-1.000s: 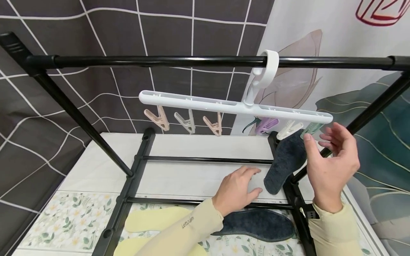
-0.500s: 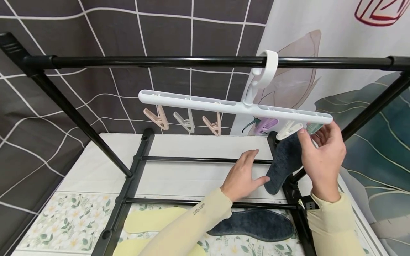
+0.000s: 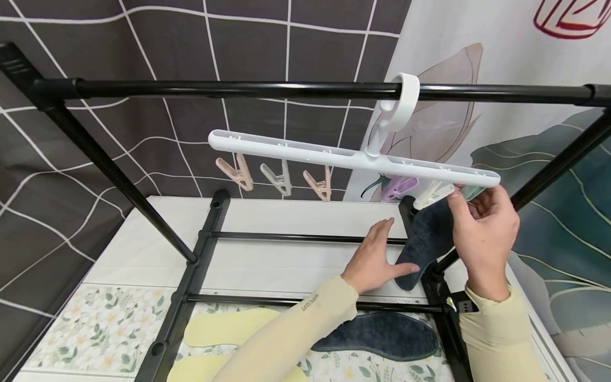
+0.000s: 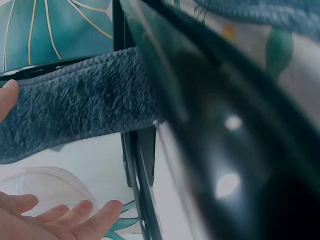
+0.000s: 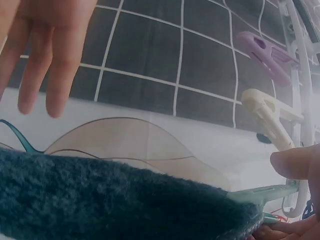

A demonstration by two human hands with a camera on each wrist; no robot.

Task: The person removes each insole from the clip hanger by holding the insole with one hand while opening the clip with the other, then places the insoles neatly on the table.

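A white clip hanger point(image 3: 296, 153) hangs by its hook from a black rail. At its right end, my right hand point(image 3: 487, 241) pinches a green clip point(image 5: 272, 192) between thumb and fingers. A dark blue fuzzy insole point(image 3: 429, 233) hangs down from that clip, its upper end partly hidden by the hand. My left hand point(image 3: 374, 261) is beside the insole's lower part, fingers straight and thumb spread, overlapping its edge in the head view. In the left wrist view the left fingers point(image 4: 102, 215) hold nothing.
Several other clips hang from the hanger, including a cream clip point(image 3: 433, 195) and a purple clip point(image 3: 398, 187). Below lie another dark insole point(image 3: 382, 337) and yellow insoles point(image 3: 229, 326) on a floral cloth. The black rack's top rail point(image 3: 238, 89) and lower bars point(image 3: 305, 237) surround the hands.
My right hand has moved left onto the green clip and now pinches it. My left hand has moved right and slightly up to the hanging insole.
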